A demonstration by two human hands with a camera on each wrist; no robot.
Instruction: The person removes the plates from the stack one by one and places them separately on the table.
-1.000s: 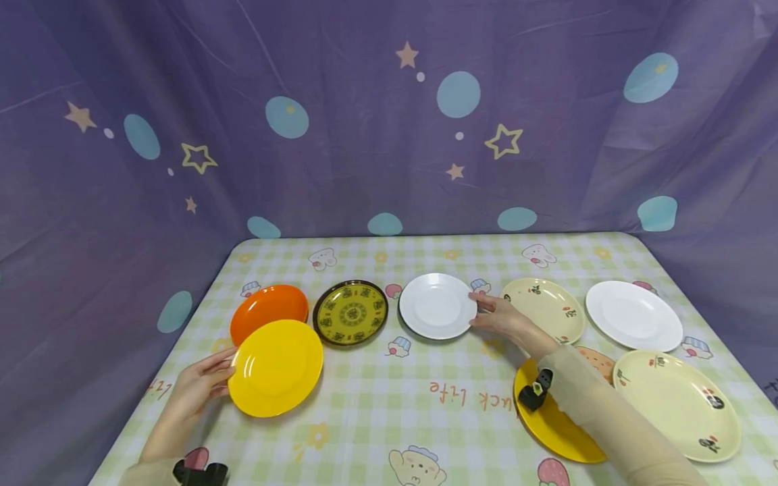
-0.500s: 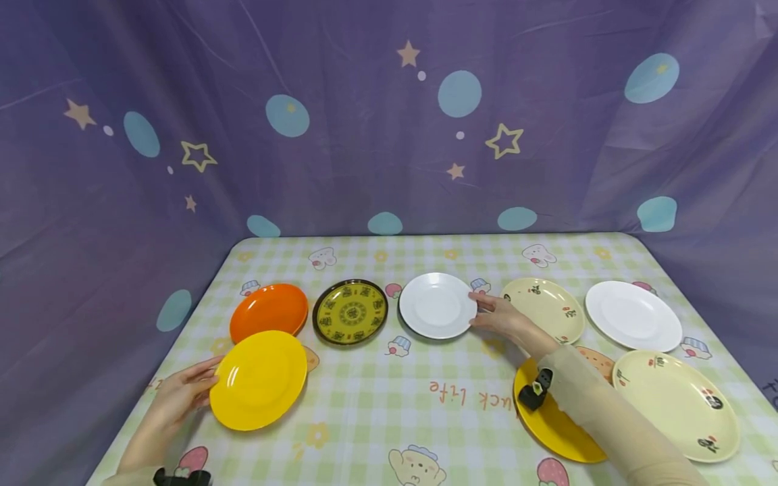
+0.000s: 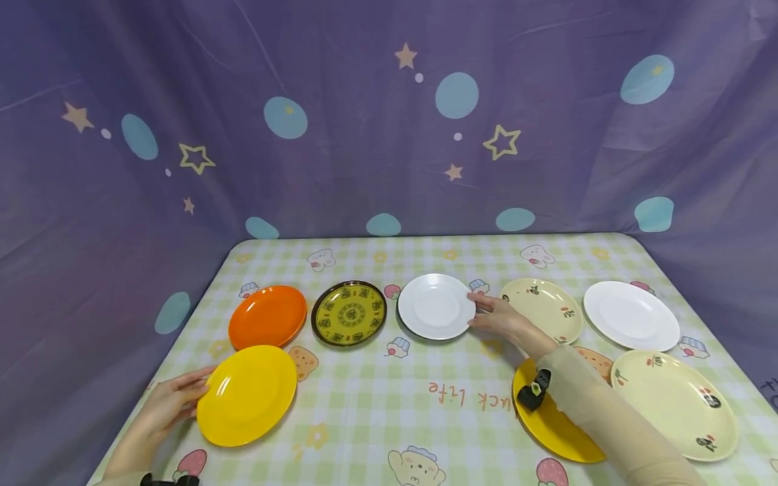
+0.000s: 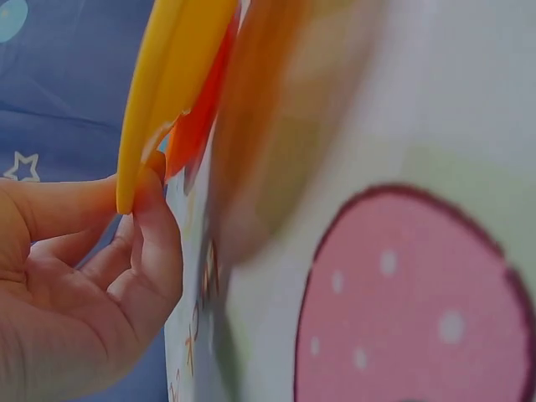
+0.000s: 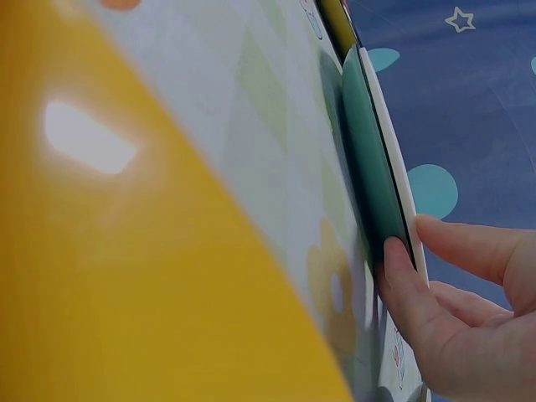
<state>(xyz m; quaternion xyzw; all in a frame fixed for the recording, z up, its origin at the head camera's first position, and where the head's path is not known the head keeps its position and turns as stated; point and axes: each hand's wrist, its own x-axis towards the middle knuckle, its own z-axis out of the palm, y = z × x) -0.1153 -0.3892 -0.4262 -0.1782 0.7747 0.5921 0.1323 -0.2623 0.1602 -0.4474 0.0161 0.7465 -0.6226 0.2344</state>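
In the head view, my left hand (image 3: pixel 167 408) pinches the left rim of a round yellow plate (image 3: pixel 248 397). The left wrist view has this plate (image 4: pixel 159 100) edge-on, tilted and held off the cloth, with thumb and fingers at its rim. My right hand (image 3: pixel 501 317) pinches the right rim of a small white plate (image 3: pixel 434 307) at the back middle. Seen from the right wrist, the white plate has a teal underside (image 5: pixel 368 159) close to the cloth; the thumb and fingers lie on either face of its rim.
An orange plate (image 3: pixel 267 316) and a dark-rimmed olive patterned plate (image 3: pixel 349 314) lie at the back left. To the right are a cream plate (image 3: pixel 541 307), a white oval plate (image 3: pixel 632 315), a larger cream plate (image 3: pixel 675 405) and another yellow plate (image 3: pixel 556 432), partly under my right forearm.
My left hand has moved left and toward me with the yellow plate, uncovering more of the orange plate. The right hand and the white plate stay in place.
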